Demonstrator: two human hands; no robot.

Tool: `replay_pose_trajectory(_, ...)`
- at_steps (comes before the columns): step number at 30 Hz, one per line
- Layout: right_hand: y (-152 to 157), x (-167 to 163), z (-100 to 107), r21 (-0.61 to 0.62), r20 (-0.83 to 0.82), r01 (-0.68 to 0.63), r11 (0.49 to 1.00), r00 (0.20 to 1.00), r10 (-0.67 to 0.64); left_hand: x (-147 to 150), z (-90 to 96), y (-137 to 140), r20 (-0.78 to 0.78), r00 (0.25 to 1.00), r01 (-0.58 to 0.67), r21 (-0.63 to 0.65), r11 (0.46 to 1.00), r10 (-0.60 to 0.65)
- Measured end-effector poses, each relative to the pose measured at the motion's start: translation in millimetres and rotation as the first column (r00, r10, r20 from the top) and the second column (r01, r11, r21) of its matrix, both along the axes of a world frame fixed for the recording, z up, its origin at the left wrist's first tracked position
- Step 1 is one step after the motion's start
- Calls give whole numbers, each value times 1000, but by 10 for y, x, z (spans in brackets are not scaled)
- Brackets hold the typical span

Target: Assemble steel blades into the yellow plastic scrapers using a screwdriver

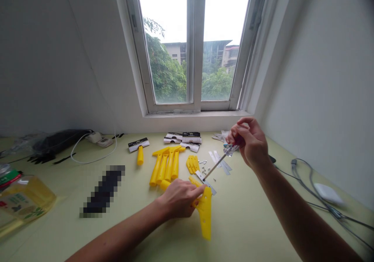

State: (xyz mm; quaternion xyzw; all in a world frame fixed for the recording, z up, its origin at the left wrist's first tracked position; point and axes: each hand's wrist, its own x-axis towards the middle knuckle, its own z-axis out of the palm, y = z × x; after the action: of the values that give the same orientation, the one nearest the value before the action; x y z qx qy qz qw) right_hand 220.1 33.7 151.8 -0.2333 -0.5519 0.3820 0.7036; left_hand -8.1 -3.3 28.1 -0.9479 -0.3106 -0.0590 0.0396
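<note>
My left hand (181, 199) is closed around a yellow plastic scraper (206, 214), its wide, holed head pointing toward me. My right hand (250, 143), raised to the right, grips the clear and purple handle of a screwdriver (217, 167). The shaft slants down to the left, its tip near the left thumb and the scraper; whether they touch I cannot tell. Just beyond lie metal blades (223, 165), small screws (203, 170) and a stack of yellow plates (192, 164). Several yellow scraper handles (168, 166) rest side by side beyond the left hand.
A scraper with a black-and-white cover (139, 145) lies at the back left, near black-and-white cards (191, 138). On the left are a pixelated dark object (102, 193) and a bottle of yellow liquid (27, 199). Cables (314, 192) and a white case (329, 194) occupy the right side.
</note>
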Motion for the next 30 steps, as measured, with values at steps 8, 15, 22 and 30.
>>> replay_pose_trajectory(8, -5, -7, 13, -18, -11, -3, 1000, 1000, 2, 206, 64, -49, -45, 990, -134, -1, 991, 134)
replay_pose_trajectory(15, -34, -2, 50, -29, -4, 10, 1000, 1000, -10, 205, 31, -23, -5, 992, -124, -65, 990, 124)
replay_pose_trajectory(22, -12, 39, 58, -36, -15, 30, 999, 999, -31, 197, 2, -3, 32, 990, -137, -98, 986, 140)
replay_pose_trajectory(30, -7, 162, 124, 43, -7, 128, 991, 992, -128, 202, 66, 105, 28, 979, -200, -95, 975, 203)
